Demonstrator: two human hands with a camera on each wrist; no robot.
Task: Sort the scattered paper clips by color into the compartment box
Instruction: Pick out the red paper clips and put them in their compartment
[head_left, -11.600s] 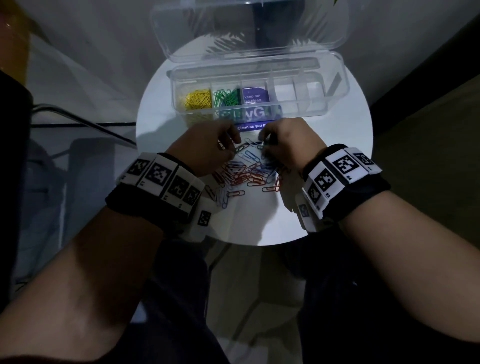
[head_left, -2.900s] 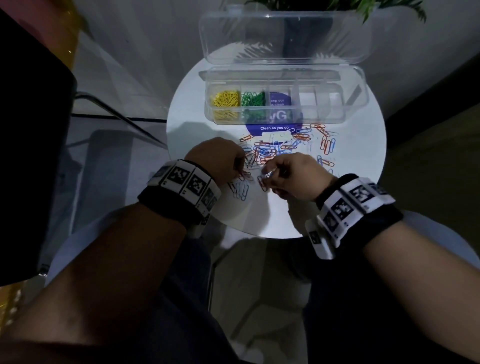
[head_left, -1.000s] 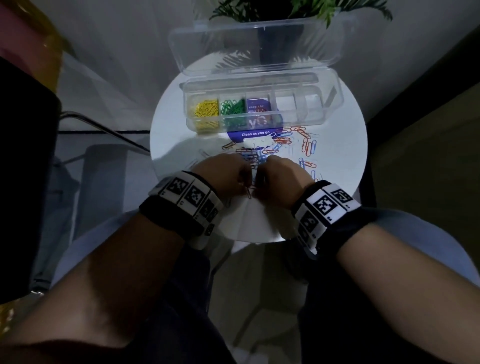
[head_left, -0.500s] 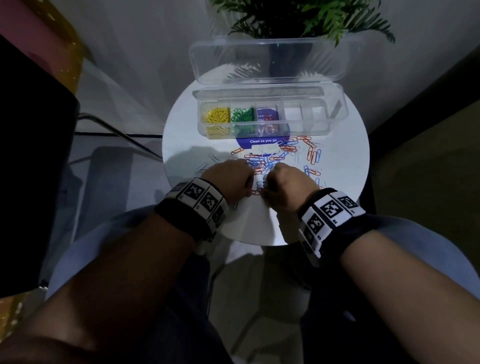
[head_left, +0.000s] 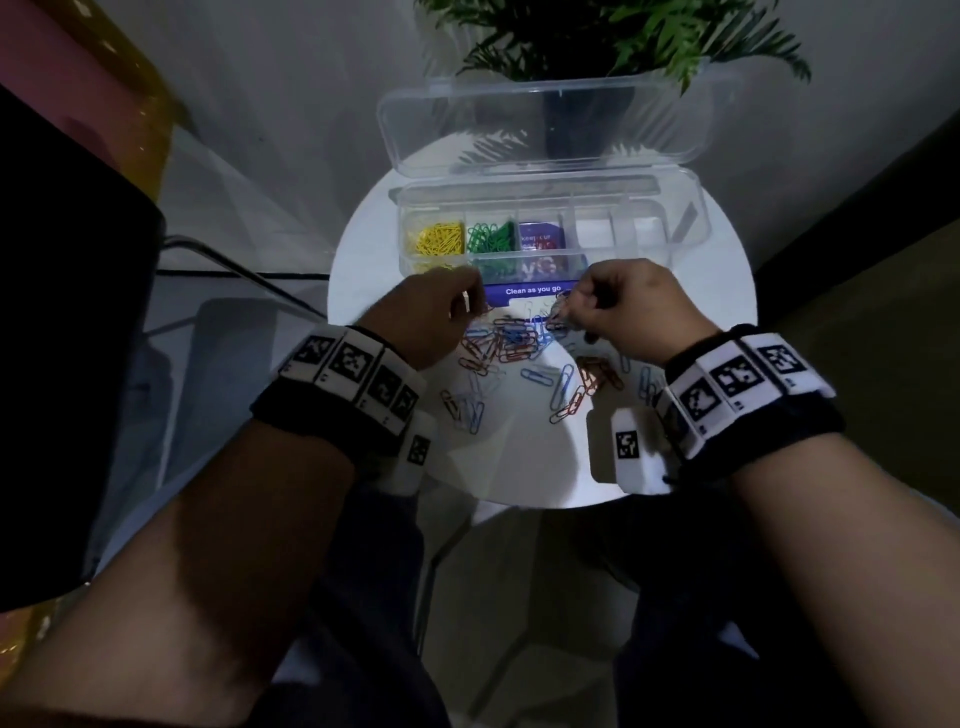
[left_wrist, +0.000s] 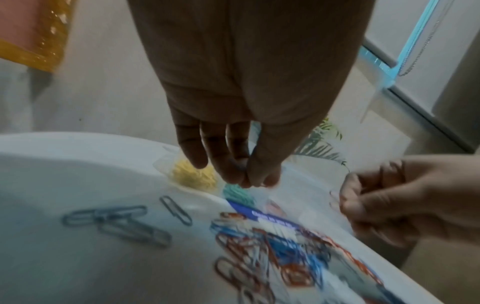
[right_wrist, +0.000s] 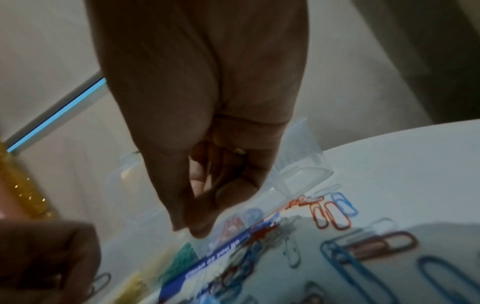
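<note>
A clear compartment box (head_left: 685, 228) stands open at the back of the round white table (head_left: 711, 312). Yellow clips (head_left: 435, 240) fill its first cell, green clips (head_left: 491, 238) the second. Red, blue and pale paper clips (head_left: 511, 340) lie scattered in front of it. My left hand (head_left: 467, 304) hovers at the box's front wall, thumb and fingers pinched together (left_wrist: 249, 183) on what looks like one pale clip. My right hand (head_left: 563, 312) pinches a small bunch of clips just above the pile, its fingers curled (right_wrist: 192, 230).
The box lid (head_left: 540, 124) stands upright behind the box, with a potted plant (head_left: 597, 41) beyond it. A blue "Clean as you go" card (head_left: 532, 290) lies under the box front. Grey clips (left_wrist: 116, 216) lie apart at the left. The table edge is near my wrists.
Both hands have lifted off the pile near the front of the table and moved forward toward the box, each with fingers pinched together.
</note>
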